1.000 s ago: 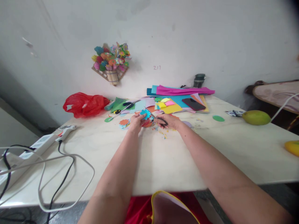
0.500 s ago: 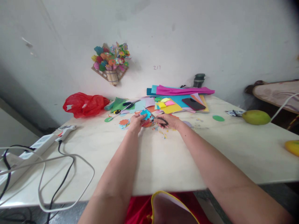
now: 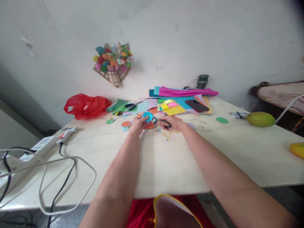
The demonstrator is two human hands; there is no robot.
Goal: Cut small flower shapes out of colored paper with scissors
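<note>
My left hand (image 3: 138, 123) pinches a blue scalloped paper flower (image 3: 148, 117) between thumb and fingers. My right hand (image 3: 173, 122) is closed round the dark handles of a pair of scissors (image 3: 166, 124). The scissors' blades point up and left and lie at the right edge of the blue paper. Below my hands, small paper scraps (image 3: 167, 136) are scattered on the table. Orange and light blue cut paper flowers (image 3: 126, 124) lie just left of my left hand.
Coloured paper sheets (image 3: 178, 110) with a phone (image 3: 197, 105) on them lie behind my hands. A second pair of scissors (image 3: 130, 106) and a red plastic bag (image 3: 85, 106) are further left. A power strip (image 3: 40, 145) with cables is at left, a green mango (image 3: 260, 119) at right.
Almost nothing differs. Both hands keep their places, with the blue paper and the scissors only very slightly shifted.
</note>
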